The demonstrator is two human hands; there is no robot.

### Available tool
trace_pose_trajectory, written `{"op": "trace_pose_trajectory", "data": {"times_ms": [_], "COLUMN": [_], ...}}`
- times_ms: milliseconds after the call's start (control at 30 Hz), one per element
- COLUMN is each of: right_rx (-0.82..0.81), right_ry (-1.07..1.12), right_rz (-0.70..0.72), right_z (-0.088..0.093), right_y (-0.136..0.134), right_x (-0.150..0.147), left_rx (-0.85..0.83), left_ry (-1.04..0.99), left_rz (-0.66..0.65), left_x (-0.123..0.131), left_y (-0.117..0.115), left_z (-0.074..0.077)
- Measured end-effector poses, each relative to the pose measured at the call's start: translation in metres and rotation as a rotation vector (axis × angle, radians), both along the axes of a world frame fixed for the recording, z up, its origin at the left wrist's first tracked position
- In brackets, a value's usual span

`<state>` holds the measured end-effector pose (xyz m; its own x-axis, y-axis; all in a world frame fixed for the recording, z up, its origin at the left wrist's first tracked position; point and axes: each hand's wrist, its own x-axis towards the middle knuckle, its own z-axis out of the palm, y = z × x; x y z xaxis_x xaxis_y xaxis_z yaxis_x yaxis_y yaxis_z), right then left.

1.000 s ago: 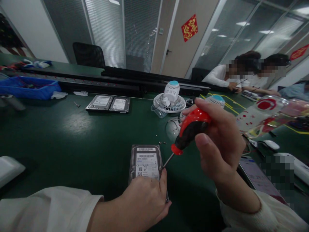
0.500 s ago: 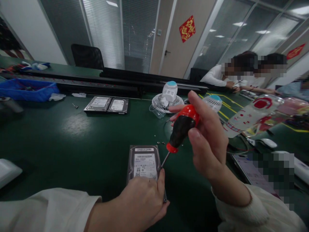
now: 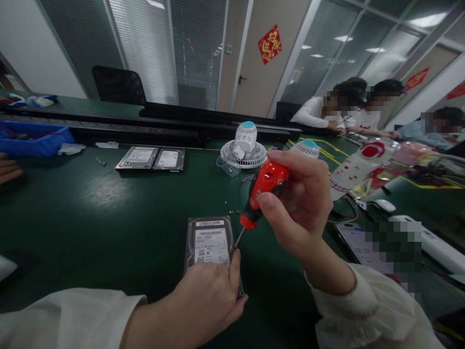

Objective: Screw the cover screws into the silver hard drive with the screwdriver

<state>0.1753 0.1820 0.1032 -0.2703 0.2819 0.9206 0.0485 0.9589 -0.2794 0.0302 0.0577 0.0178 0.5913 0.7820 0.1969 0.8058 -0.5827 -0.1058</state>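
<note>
A hard drive [image 3: 210, 240] with a white label lies on the dark green table in front of me. My left hand [image 3: 212, 293] covers its near part and grips it, the index finger stretched along the right edge up to the screwdriver's tip. In my right hand [image 3: 301, 198] is a short red and black screwdriver [image 3: 263, 186], tilted, its shaft running down to the drive's right edge. Thumb and fingers are closed on the handle. The exact contact of the tip is hard to make out. A few tiny screws [image 3: 234, 212] lie just beyond the drive.
Two more hard drives [image 3: 169, 160] lie farther back. A white fan [image 3: 245, 145] stands behind my right hand. To the right are a bottle [image 3: 358, 165], a phone [image 3: 359, 245] and a mouse [image 3: 385, 206]. A blue bin [image 3: 36, 140] and another person's hand [image 3: 7, 168] are at left.
My right hand has turned on the screwdriver handle, its thumb now across the red part. My left hand keeps its grip on the hard drive. The view has shifted slightly right; another person's hand appears at left.
</note>
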Motion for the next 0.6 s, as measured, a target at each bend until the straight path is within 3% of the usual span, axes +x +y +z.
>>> {"op": "trace_pose_trajectory", "data": {"times_ms": [133,267,367,467,600], "right_rx": [-0.040,-0.020,0.011,-0.060,-0.019], "right_ry": [0.044,0.052,0.074,0.046,0.034], "right_rz": [0.082,0.006,0.083,0.160,0.086], "right_z": [0.000,0.006,0.010,0.012,0.019], "right_y": [0.002,0.001,0.002,0.005,0.005], "right_x": [-0.003,-0.004,-0.004,-0.006,-0.010], "left_rx": [-0.033,-0.064,-0.087,-0.090,-0.077], "left_ry": [0.015,0.011,0.017,0.024,0.036], "left_rz": [0.012,0.031,0.033,0.033,0.035], "left_x": [0.001,0.001,0.001,0.001,0.000], "left_y": [0.000,0.001,0.001,0.001,0.001], "left_z": [0.001,0.003,0.004,0.005,0.007]}}
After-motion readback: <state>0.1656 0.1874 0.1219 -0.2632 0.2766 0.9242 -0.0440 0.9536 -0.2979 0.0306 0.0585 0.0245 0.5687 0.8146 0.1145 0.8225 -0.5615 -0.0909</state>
